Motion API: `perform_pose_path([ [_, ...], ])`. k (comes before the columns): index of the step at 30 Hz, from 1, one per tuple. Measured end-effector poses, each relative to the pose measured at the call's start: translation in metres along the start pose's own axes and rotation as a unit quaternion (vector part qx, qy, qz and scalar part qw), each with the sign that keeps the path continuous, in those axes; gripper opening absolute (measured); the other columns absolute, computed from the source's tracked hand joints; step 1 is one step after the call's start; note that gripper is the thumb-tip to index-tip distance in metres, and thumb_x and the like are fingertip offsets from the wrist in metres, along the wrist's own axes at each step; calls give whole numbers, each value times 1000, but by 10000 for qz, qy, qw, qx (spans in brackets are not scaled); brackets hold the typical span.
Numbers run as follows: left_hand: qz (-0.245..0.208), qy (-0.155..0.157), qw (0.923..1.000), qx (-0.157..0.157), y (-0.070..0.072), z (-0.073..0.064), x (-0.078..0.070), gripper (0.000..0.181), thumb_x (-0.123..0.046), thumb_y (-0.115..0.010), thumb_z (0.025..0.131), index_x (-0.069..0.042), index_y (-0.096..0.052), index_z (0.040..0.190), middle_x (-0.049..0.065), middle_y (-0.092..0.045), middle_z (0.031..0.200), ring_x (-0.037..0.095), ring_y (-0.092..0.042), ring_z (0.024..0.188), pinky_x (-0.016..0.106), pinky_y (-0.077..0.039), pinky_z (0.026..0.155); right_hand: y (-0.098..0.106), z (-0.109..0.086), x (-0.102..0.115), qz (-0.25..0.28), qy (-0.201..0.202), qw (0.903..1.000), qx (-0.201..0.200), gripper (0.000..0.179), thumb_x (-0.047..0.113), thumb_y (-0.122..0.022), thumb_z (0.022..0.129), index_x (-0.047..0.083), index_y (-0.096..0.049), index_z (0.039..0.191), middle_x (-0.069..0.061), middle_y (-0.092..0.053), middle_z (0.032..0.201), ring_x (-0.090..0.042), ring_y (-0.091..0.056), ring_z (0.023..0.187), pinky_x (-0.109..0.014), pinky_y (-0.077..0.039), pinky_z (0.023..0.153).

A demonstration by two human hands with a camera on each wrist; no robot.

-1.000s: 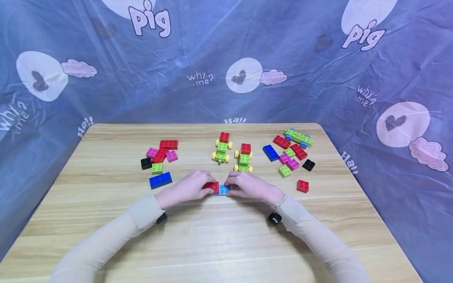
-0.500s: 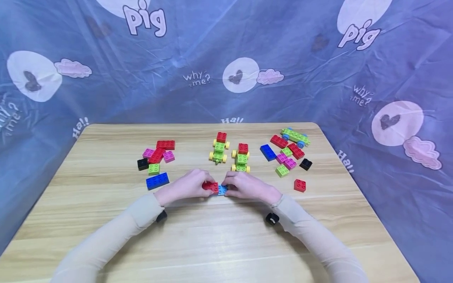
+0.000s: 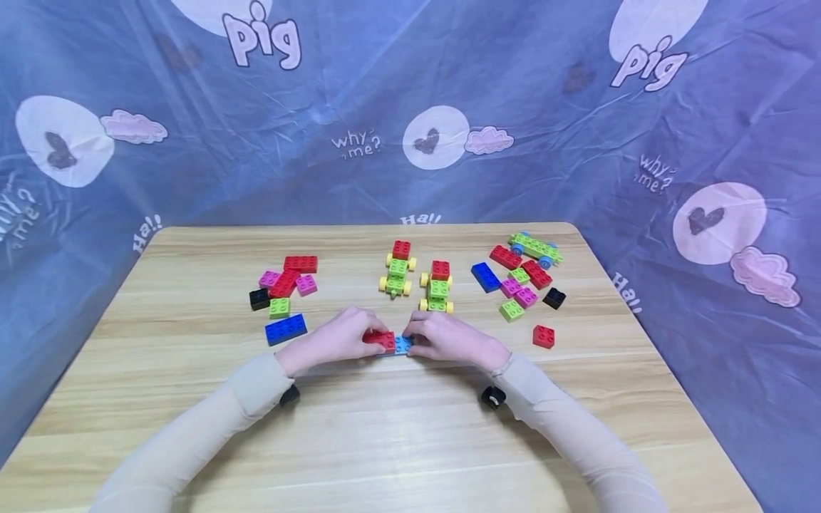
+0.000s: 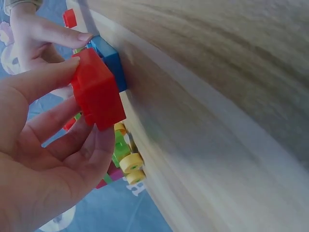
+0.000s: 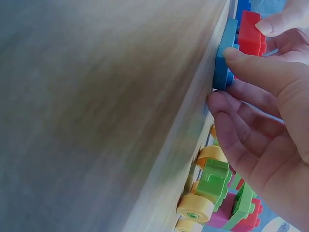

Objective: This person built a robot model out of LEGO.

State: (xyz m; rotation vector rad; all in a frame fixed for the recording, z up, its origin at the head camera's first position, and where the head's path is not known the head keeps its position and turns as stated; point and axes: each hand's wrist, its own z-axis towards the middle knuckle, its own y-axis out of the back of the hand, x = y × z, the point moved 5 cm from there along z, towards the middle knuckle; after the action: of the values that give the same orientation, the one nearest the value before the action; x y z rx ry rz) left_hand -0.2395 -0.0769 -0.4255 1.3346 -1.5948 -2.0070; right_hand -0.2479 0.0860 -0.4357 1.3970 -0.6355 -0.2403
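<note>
A red brick (image 3: 385, 340) sits over the left part of a light blue brick (image 3: 403, 345) near the middle of the table. My left hand (image 3: 340, 335) grips the red brick between thumb and fingers. With thumb and fingers my right hand (image 3: 449, 336) pinches the right end of the light blue brick (image 5: 223, 60). In the left wrist view the red brick (image 4: 99, 89) lies in front of the light blue brick (image 4: 111, 63). I cannot tell whether the two are pressed fully together. Just beyond the hands stand two yellow-wheeled toy cars (image 3: 439, 288) with red bricks on them.
Loose bricks lie at the left, among them a blue brick (image 3: 286, 329) and a black brick (image 3: 259, 298). More lie at the right, with a green blue-wheeled car base (image 3: 536, 246) behind them and a single red brick (image 3: 544, 336) nearer. A printed cloth (image 3: 359, 178) hangs behind.
The head view has shifted slightly. Both hands stay at the same bricks; slightly more of the red brick's top shows beside the left fingers.
</note>
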Motion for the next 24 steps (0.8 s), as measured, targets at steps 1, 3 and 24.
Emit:
perform_pose_path([
  [1, -27, 23, 10000, -3, 0, -1, 0, 31, -23, -76, 87, -6, -74, 113, 9, -75, 108, 11, -63, 88, 25, -49, 75, -1, 0, 0, 2, 15, 10000, -1, 26, 25, -75, 88, 7, -73, 107, -2, -68, 98, -7, -58, 80, -17, -53, 73],
  [3, -39, 2, 10000, -53, -1, -3, 1, 31, -23, -76, 87, -6, -74, 113, 8, -75, 108, 11, -64, 89, 25, -49, 76, -1, 1, 0, 0, 14, 10000, 9, 26, 26, -75, 88, 8, -73, 107, -2, -68, 98, -8, -59, 80, -17, -53, 74],
  [24, 597, -657, 9958, -244, 0, -8, -8, 27, -18, -71, 91, -2, -73, 113, 9, -73, 98, 15, -67, 85, 28, -55, 74, 0, -1, 1, 2, -68, 10000, -64, 27, 26, -75, 88, 7, -73, 107, -2, -69, 98, -9, -62, 83, -19, -55, 76],
])
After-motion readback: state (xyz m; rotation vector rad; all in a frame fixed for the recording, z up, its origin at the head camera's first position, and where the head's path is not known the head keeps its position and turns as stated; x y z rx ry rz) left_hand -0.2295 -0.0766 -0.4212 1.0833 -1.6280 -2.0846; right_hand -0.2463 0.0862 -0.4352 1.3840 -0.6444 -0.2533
